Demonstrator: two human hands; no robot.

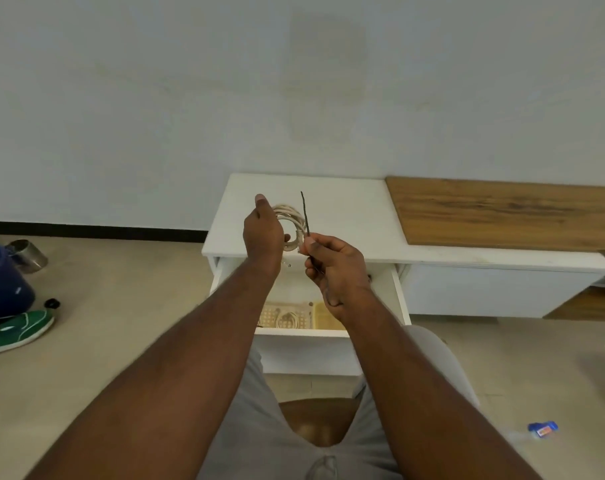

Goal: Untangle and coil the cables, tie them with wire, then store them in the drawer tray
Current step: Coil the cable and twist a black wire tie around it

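Now your left hand (262, 233) grips the coiled beige cable (291, 221) above the white cabinet top (346, 216); your right hand (332, 265) pinches the thin black tie wire (305, 216), upright, just right of the coil.

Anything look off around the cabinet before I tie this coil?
Only floor clutter: a green shoe lies on its side at left, and a small blue packet sits loose at right. The coiled cable looks tidy.
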